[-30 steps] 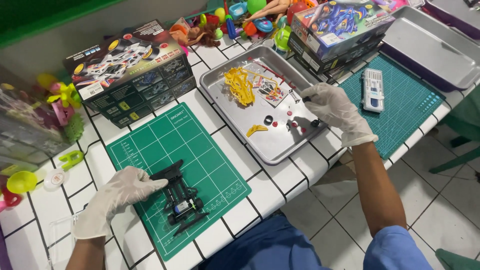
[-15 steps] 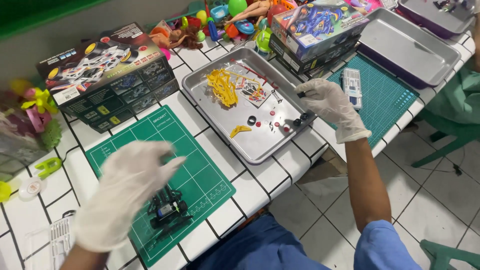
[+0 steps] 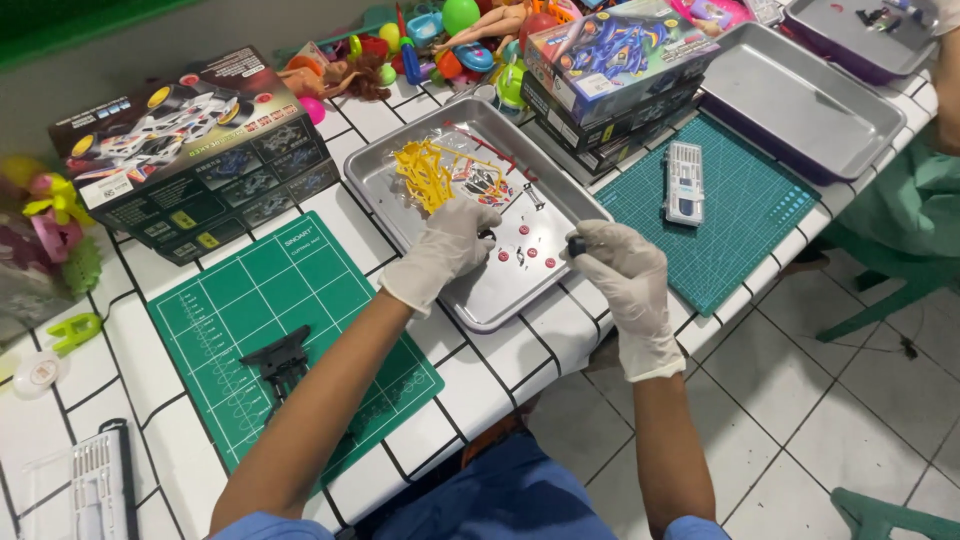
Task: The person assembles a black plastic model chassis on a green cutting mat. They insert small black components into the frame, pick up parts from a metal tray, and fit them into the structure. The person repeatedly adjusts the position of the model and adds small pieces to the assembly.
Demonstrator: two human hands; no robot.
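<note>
Both gloved hands over the metal tray (image 3: 400, 165) on the tiled tabletop (image 3: 500, 370). Right hand (image 3: 622, 268) at tray's near-right rim, fingers pinched shut on a small black part (image 3: 576, 245). Left hand (image 3: 452, 238) is palm-down mid-tray, fingers curled loose, can't tell if holding anything. Small red bits (image 3: 524, 230) lie between the hands, nearer the left; yellow parts frame (image 3: 425, 172) just beyond the left. Black chassis (image 3: 278, 362) sits well apart on the green mat (image 3: 250, 300)

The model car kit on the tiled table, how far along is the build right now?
Done: a black chassis sits partly built on the green mat. In hand: the right hand pinches a small black part, while the left hand reaches into the metal tray. Left: the yellow parts frame and small red pieces lie loose there.
</note>
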